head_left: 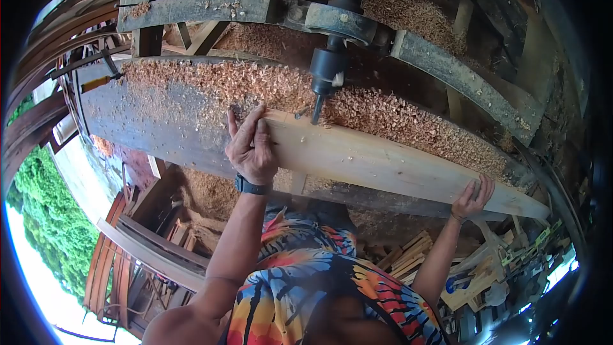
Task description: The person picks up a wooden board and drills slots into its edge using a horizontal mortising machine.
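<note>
A long pale wooden board (370,160) lies across the machine's work table (159,121). My left hand (252,150) grips the board's left end, with a dark watch on the wrist. Farther right, my right hand (472,198) holds the board's near edge towards its right end. The drill bit (317,108) hangs from a dark chuck (327,67) at the board's far edge, just right of my left hand. Whether the bit touches the wood I cannot tell.
Wood shavings (268,83) are heaped along the back of the table. A hammer-like tool with a yellow handle (96,84) lies at the far left. Behind runs a thick beam (198,9). Stacked wood strips (408,255) stand below right.
</note>
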Demonstrator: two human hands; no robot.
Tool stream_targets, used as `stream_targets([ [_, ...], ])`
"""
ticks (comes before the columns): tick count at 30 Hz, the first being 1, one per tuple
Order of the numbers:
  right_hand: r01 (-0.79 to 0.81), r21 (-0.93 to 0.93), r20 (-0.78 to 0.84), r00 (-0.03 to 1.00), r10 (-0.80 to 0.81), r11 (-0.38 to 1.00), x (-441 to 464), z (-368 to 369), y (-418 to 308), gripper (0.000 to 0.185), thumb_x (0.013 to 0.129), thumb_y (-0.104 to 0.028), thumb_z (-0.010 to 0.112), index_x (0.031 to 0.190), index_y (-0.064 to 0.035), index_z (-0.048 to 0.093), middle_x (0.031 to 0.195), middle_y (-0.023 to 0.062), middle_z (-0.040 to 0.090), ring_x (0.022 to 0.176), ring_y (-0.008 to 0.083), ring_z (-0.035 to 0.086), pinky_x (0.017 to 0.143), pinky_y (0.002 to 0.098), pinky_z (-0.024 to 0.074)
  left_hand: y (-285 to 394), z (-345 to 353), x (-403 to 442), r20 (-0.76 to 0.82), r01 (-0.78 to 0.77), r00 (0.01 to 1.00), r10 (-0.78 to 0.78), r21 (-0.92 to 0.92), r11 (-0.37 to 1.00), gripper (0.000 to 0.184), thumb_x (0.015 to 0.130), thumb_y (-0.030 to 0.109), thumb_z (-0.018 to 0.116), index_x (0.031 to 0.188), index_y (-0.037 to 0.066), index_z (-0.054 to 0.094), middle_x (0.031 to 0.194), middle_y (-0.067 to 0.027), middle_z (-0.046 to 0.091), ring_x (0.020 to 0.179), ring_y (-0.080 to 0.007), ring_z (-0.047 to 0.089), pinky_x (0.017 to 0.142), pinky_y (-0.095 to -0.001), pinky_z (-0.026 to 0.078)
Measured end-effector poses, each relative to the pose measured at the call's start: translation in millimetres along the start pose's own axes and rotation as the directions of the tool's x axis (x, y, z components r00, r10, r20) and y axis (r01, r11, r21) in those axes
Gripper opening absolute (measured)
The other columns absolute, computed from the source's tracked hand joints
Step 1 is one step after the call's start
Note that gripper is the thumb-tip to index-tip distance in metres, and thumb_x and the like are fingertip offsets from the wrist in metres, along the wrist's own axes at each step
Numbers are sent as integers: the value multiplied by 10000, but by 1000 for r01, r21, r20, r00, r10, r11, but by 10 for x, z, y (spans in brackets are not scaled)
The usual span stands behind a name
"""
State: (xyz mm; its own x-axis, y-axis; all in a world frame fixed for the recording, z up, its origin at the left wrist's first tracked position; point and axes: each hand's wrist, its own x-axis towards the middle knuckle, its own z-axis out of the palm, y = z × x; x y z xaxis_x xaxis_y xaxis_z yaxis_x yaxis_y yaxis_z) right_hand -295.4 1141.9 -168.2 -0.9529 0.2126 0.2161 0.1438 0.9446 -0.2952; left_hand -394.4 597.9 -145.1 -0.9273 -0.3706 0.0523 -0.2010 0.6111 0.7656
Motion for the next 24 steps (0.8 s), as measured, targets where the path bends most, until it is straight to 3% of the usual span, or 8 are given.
stream_targets([
  [15,-21,-60,25,999,22,998,118,3,-65,326,1018,-233,642,1213,20,709,1268,189,686,1308,433,558,1193,575,375,-37,71,151,-17,-64,998,64,7,998,243,1009,59,657,1211,38,791,1076,-111,819,1011,-228,775,1251,-500,333],
  [20,-56,-71,-13,998,55,996,79,36,-6,317,1009,-243,661,1214,-8,717,1277,169,695,1317,429,556,1185,550,388,-84,100,147,-19,-1,1000,-1,-83,997,243,1046,174,654,1227,87,792,1080,-96,820,1034,-236,768,1287,-520,287],
  [23,-52,-49,-50,998,49,997,87,89,9,289,1001,-240,685,1183,-20,723,1245,154,711,1299,421,569,1184,543,391,-95,84,155,23,2,1000,3,-187,982,253,1060,134,638,1225,1,777,1106,-98,810,1036,-184,720,1232,-429,344],
  [24,-48,-34,-48,998,46,998,108,88,0,282,1001,-238,688,1174,-18,723,1236,152,712,1294,421,572,1185,544,390,-110,86,158,9,-21,1000,23,-172,985,257,1069,151,637,1233,15,781,1112,-92,809,1043,-186,718,1226,-422,360],
])
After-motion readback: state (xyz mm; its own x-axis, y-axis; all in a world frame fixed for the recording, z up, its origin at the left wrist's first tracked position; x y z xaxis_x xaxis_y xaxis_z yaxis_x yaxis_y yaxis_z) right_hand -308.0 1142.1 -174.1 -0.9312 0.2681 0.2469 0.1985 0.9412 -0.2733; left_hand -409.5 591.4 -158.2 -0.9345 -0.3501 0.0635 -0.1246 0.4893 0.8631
